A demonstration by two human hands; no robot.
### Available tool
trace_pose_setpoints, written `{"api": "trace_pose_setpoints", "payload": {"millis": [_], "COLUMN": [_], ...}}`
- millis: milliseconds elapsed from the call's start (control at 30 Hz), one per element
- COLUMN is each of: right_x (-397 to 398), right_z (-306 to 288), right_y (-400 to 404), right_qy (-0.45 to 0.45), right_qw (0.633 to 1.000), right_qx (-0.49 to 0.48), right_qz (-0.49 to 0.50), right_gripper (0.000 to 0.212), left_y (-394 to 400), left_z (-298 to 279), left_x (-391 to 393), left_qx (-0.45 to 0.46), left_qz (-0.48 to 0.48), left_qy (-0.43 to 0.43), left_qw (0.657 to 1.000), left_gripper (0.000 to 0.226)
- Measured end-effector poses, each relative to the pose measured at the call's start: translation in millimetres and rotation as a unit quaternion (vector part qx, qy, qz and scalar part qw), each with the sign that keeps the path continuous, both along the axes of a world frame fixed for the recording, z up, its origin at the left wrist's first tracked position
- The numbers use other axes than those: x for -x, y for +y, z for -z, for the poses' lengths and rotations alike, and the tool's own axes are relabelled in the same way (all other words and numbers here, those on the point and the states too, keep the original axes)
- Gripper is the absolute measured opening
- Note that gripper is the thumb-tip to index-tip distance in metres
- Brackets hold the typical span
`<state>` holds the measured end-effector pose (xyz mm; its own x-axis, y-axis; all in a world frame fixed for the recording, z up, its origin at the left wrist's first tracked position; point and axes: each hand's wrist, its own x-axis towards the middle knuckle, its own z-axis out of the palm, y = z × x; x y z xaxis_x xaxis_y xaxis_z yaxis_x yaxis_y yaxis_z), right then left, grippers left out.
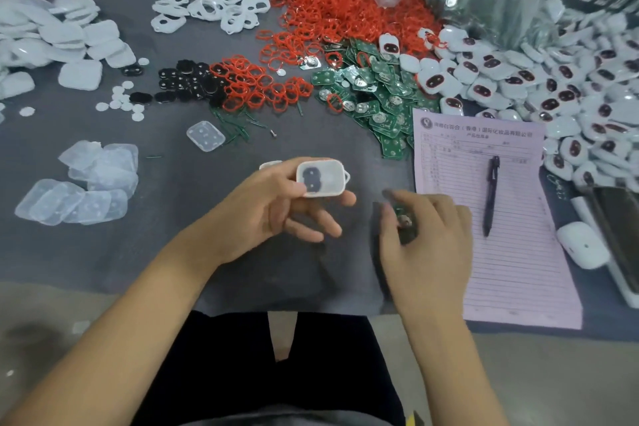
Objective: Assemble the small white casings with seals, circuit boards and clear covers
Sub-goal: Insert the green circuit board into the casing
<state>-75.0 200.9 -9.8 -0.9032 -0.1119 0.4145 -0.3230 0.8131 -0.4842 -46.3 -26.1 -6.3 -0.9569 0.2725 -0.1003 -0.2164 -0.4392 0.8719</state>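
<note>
We see clear covers (83, 190) piled far left. Our left hand (276, 204) pinches a white casing (321, 178), thumb on its face, fingers spread underneath. Our right hand (423, 235), blurred, curls its fingers round a green board (403, 216). Pink form (511, 252) and pen (491, 195) lie right.

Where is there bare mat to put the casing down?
Bare mat lies between the clear covers and the left hand, and near the table edge between the forearms. Crowded: the far half, with red seals and green boards; the right, with the pink form and finished casings.
</note>
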Motion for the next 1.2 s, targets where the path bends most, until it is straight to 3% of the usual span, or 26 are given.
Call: {"api": "trace_pose_setpoints", "payload": {"millis": [133,433,500,600,700,833,900,1067,1200], "right_x": [-11.3,5.1,12.1,23.5,32.6,40.8,44.2,42.4,36.1], "right_z": [4.5,7.6,7.1,-3.4,-13.1,-18.0,-16.5,-8.5,-4.6], "right_y": [20.9,9.0,1.5,-9.5,-26.1,-51.5,-58.4,-64.1,-62.1], "right_qy": [-0.029,0.027,0.014,-0.048,-0.135,-0.221,-0.228,-0.177,-0.201], "right_qw": [0.995,0.991,0.994,0.991,0.953,0.879,0.861,0.876,0.839], "right_qx": [-0.087,-0.093,-0.053,0.106,0.258,0.396,0.425,0.412,0.477], "right_qz": [0.039,-0.088,-0.092,-0.069,-0.086,-0.151,-0.161,-0.175,-0.168], "right_gripper": [0.033,0.016,0.018,0.027,0.034,0.022,0.021,0.025,0.020], "left_y": [1.7,3.2,3.6,4.9,7.0,8.8,9.7,11.0,12.4], "left_z": [5.5,3.0,0.7,-0.8,-2.2,-4.1,-4.2,-4.1,-3.7], "left_x": [3.6,3.7,3.7,4.6,6.1,8.0,8.4,6.8,4.3], "left_qx": [0.018,-0.017,-0.032,-0.050,-0.056,-0.059,-0.056,-0.044,-0.033], "left_qz": [0.033,-0.064,-0.092,-0.119,-0.126,-0.128,-0.132,-0.130,-0.134], "left_qy": [-0.020,-0.019,-0.021,-0.036,-0.062,-0.077,-0.082,-0.080,-0.064], "left_qw": [0.999,0.998,0.995,0.991,0.989,0.987,0.986,0.987,0.988], "left_gripper": [0.057,0.047,0.044,0.041,0.047,0.045,0.044,0.040,0.036]}}
